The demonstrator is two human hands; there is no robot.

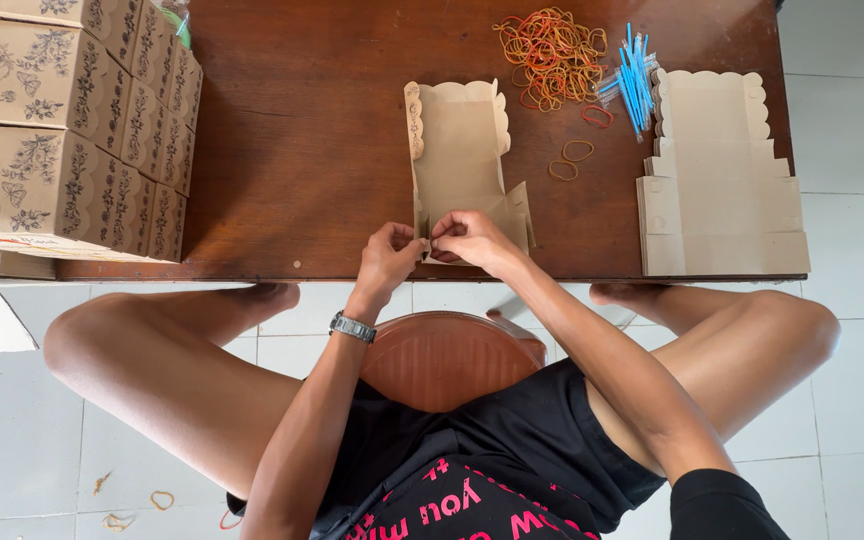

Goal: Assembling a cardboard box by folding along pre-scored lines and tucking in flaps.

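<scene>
The left hand [390,252] and the right hand [470,238] are meeting at the near edge of a brown wooden table [302,150], both pinching the near flaps of a half-folded cardboard box [460,160]; the fingers of each hand are pressing together on the cardboard, thumb against fingertips, and the two hands are almost touching each other. The box is lying flat and open in the middle of the table, plain tan inside, with a scalloped rim and a printed strip showing along its left flap. To the right, a stack of flat box blanks [720,180] of the same tan colour is sitting at the table's near right corner, its scalloped end pointing away. Between the blanks and the open box, a pile of rubber bands [550,50], orange and yellow, is lying at the far edge, with a bundle of blue sticks [632,80] just beside it and a few loose bands [574,160] nearer. At the left end, finished boxes [72,130] with dark flower prints are standing stacked in rows, some bound with bands. Bare wood is lying open between those boxes and the hands. A wristwatch [353,326] is sitting on the left wrist, above a round brown stool [447,360].
</scene>
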